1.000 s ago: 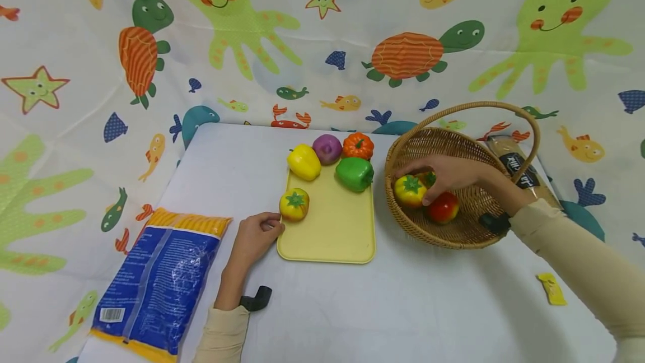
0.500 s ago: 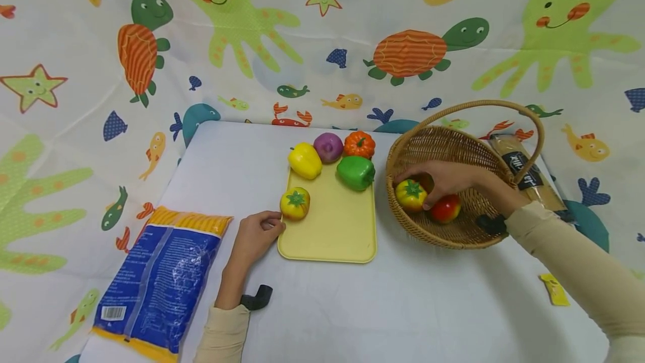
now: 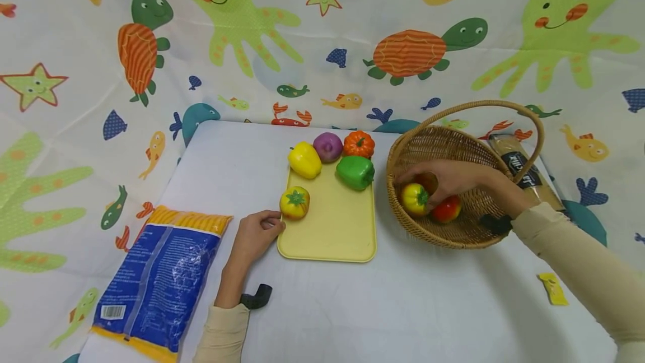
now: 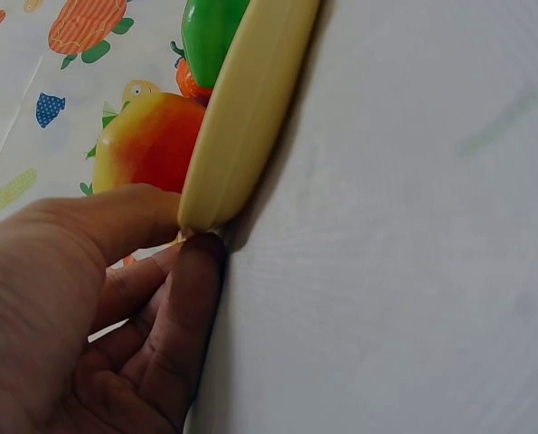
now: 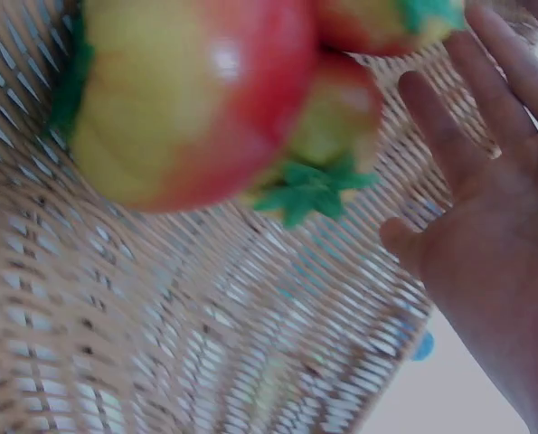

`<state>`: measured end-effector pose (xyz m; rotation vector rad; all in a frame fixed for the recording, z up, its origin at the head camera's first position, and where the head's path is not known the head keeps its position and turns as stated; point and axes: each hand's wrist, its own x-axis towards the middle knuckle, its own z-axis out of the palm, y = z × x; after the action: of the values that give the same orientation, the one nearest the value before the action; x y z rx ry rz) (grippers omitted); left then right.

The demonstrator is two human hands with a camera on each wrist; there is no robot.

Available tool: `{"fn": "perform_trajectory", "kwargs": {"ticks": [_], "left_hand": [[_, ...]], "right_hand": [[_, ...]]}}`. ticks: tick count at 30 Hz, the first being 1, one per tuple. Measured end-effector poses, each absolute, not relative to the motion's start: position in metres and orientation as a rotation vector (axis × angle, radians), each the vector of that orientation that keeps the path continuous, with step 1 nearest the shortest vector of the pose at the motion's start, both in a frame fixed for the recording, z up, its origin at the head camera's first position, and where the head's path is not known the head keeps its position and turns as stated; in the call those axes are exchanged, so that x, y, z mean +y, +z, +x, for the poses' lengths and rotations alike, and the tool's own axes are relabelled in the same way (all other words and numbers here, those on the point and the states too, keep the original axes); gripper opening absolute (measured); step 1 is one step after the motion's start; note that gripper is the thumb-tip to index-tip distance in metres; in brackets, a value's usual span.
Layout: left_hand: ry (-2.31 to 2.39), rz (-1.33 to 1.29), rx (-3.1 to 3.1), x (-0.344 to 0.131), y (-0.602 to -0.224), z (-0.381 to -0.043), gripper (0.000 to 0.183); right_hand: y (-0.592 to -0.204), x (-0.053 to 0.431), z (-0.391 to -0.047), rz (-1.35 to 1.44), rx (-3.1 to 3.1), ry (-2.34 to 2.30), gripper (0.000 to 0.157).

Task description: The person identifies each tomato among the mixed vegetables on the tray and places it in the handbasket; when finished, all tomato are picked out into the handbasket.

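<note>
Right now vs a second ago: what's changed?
In the brown wicker basket, the round yellow fruit with a green leafy top has tipped, top now rightward in the head view. No grasp or release shows. Unchanged: right hand in the basket, left hand pinching the pale yellow rectangular tray.

No word reads clearly: the blue bag [image 3: 161, 273] bears a barcode [image 3: 113, 312] and tiny pale print, and the brown packet [image 3: 548, 196] a black label [image 3: 515, 162] whose white lettering the basket's handle [image 3: 538, 133] partly hides.

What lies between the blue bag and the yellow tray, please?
The head view shows the left hand there, holding the yellow tray, plus bare white tabletop.
</note>
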<state>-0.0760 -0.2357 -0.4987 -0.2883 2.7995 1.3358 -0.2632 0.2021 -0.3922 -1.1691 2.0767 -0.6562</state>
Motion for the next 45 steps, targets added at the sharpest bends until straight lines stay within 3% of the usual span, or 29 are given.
{"fn": "perform_trajectory", "kwargs": {"ticks": [13, 19, 25, 29, 41, 45], "left_hand": [[1.323, -0.271, 2.805, -0.242, -0.495, -0.078, 0.034], [1.327, -0.28, 2.799, -0.242, -0.495, -0.078, 0.033], [1.318, -0.293, 2.799, -0.241, -0.496, -0.077, 0.033], [1.324, -0.279, 2.807, -0.24, -0.495, -0.077, 0.033], [1.33, -0.271, 2.785, -0.24, -0.497, -0.076, 0.033], [1.321, -0.275, 2.789, -0.239, -0.498, -0.075, 0.034]], "right_hand": [[-0.331, 0.206, -0.224, -1.128, 2.412, -0.893, 0.059], [-0.325, 0.175, -0.179, -1.35, 2.443, -1.041, 0.073], [-0.345, 0.121, -0.138, -1.381, 2.441, -1.202, 0.088], [-0.367, 0.084, -0.13, -1.284, 2.411, -1.272, 0.094], [-0.45, -0.013, -0.159, -0.793, 2.441, -1.296, 0.094], [-0.464, -0.031, -0.165, -0.75, 2.416, -1.242, 0.096]]}}
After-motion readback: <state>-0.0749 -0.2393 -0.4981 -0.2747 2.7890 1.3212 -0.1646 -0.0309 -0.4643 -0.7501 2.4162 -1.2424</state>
